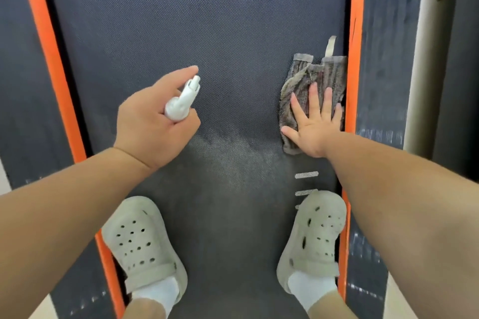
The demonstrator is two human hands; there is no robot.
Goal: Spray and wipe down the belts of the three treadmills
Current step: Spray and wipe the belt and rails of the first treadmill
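**Belt cleaning in progress: one treadmill in view, partly treated**

The person is standing on the belt [197, 21]. The left hand [153, 122] is gripping a white spray bottle [181, 101], fingers curled round it, nozzle pointing toward 12 o'clock. The right hand [315, 124], at 3 o'clock from the bottle, is pressing a grey cloth [305, 80] flat, fingers spread wide, beside the orange edge strip [356, 41]. A darker, seemingly damp patch is showing near the clogs [140, 241]; the belt toward 12 o'clock looks untreated. Other treadmills are not visible.

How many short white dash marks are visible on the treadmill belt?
3: stacked near the belt right edge, top mark, middle, lowest mostly hidden by the right clog; more may be covered.
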